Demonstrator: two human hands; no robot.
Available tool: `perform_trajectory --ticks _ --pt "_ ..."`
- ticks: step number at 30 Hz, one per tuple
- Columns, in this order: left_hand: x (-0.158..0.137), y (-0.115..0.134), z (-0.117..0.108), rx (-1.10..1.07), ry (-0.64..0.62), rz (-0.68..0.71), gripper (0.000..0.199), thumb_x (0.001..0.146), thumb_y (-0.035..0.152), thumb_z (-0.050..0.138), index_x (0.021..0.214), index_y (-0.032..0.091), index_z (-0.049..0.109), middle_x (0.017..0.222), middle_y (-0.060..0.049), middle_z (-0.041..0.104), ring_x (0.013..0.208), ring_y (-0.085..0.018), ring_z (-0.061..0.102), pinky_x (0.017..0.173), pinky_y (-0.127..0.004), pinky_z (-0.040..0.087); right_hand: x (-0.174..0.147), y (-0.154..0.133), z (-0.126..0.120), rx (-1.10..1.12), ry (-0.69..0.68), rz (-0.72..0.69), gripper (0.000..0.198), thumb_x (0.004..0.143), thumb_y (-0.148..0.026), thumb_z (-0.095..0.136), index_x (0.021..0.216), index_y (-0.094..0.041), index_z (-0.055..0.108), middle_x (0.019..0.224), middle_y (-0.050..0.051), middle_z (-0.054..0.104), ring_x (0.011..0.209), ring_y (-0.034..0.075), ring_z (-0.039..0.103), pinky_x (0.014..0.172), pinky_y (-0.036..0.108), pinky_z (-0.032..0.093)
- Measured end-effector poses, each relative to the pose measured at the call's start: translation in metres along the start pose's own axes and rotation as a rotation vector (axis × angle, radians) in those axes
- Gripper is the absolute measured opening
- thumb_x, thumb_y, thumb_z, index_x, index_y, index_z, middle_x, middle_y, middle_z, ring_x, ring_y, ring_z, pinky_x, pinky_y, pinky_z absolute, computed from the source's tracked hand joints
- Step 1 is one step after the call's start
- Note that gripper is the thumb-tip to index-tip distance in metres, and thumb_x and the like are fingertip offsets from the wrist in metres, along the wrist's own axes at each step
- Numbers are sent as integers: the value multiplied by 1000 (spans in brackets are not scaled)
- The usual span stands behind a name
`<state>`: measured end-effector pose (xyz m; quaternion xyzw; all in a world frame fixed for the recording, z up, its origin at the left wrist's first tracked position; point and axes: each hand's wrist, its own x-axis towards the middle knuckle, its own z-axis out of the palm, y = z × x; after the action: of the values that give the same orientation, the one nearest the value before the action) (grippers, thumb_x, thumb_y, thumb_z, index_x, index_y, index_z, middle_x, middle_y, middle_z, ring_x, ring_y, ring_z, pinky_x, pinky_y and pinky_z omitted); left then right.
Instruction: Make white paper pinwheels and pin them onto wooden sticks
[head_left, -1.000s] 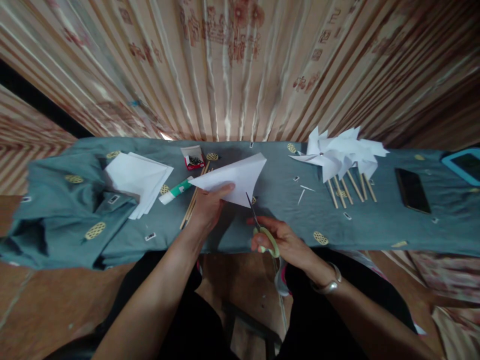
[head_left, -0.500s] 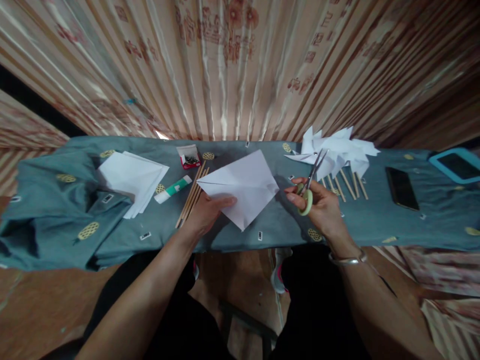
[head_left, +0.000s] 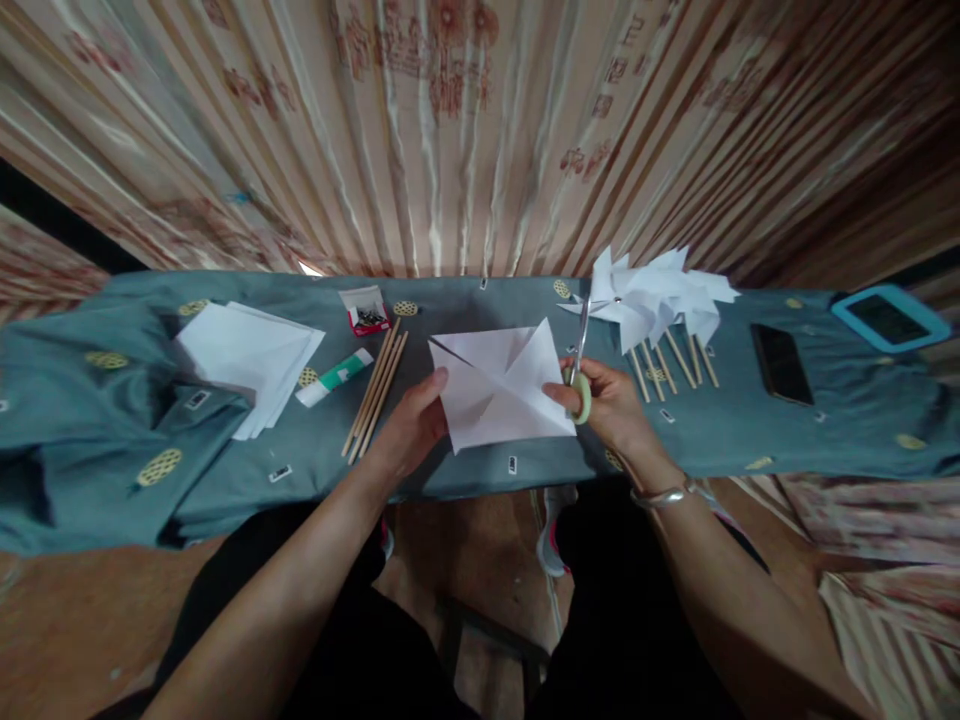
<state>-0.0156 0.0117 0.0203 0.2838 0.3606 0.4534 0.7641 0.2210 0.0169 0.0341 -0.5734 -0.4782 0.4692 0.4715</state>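
A white square sheet of paper (head_left: 502, 395), slit inward along diagonals from its corners, is held level above the cloth in front of me. My left hand (head_left: 412, 420) pinches its left edge, thumb on top. In my right hand (head_left: 604, 400) is a pair of scissors (head_left: 583, 350) with pale green handles, blades upright and pressed together as far as I can see. The right thumb also lies at the paper's right edge. Left of the paper are several wooden sticks (head_left: 375, 400), a glue stick (head_left: 335, 377) and a small red box (head_left: 367, 318) of metal bits.
A grey-green patterned cloth (head_left: 480, 475) covers the narrow table. White paper sheets (head_left: 240, 350) lie at the left. White paper pinwheels (head_left: 660, 295) on sticks, a dark phone (head_left: 781, 363) and a blue-framed device (head_left: 891, 318) are at the right. A curtain (head_left: 450, 150) hangs behind.
The paper has turned from a diamond to a squarer position. My left hand has shifted to its left edge. My right hand has moved left to the paper, with the scissors swung more upright.
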Motion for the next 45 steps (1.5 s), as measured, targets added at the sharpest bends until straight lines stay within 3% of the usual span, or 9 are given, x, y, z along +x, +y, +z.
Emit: perform_trajectory --ticks 3,7,10,14,21,26,30,34,45 --pt "1 2 2 -22 -43 71 62 73 66 72 110 17 70 120 -14 71 109 -31 66 87 -39 54 6 1 6 83 157 -29 42 52 -43 86 80 -21 65 60 -8 54 54 8 44 53 24 38" --pt "3 -9 13 41 -23 75 65 62 45 88 117 20 66 123 -12 69 103 -25 67 88 -38 53 8 -1 19 112 192 -62 42 52 -42 87 81 -22 64 59 -9 54 54 9 44 54 24 39" --pt "6 -20 25 107 -4 122 54 62 39 86 110 20 69 113 -10 72 104 -26 67 91 -39 52 4 -1 33 150 131 -52 44 51 -40 89 81 -21 63 59 -10 56 53 8 45 53 23 41" --pt "13 -30 31 97 173 232 32 66 38 82 90 19 72 98 -8 76 101 -27 69 95 -42 52 0 -1 46 169 38 -14 42 54 -40 88 81 -21 62 58 -10 57 51 7 46 51 21 41" --pt "26 -19 14 189 332 432 42 62 27 81 102 16 71 96 -8 77 96 -26 71 96 -43 53 -9 1 45 160 -140 76 45 56 -46 90 84 -20 66 67 -5 64 60 11 55 57 24 44" --pt "32 -1 -3 307 451 596 53 61 27 81 111 17 66 94 -7 75 98 -28 70 97 -44 52 -31 1 40 53 -463 189 55 70 -67 75 96 -19 67 79 4 71 71 16 64 60 27 48" --pt "37 5 -11 365 475 643 54 61 28 80 112 18 65 95 -7 74 98 -28 70 96 -44 53 -44 3 38 -113 -636 199 54 75 -67 71 96 -17 67 74 1 65 62 12 55 55 25 41" --pt "40 4 -11 405 470 654 52 62 28 79 111 18 64 93 -7 74 98 -29 70 94 -45 54 -45 7 37 -207 -675 167 52 75 -67 71 90 -17 67 64 -5 54 56 9 43 52 23 32" --pt "34 1 -1 381 449 575 45 62 27 79 104 20 66 80 -3 71 98 -28 69 93 -41 53 -43 5 37 -128 -637 192 52 76 -69 69 86 -17 68 68 0 61 60 11 49 53 23 37"
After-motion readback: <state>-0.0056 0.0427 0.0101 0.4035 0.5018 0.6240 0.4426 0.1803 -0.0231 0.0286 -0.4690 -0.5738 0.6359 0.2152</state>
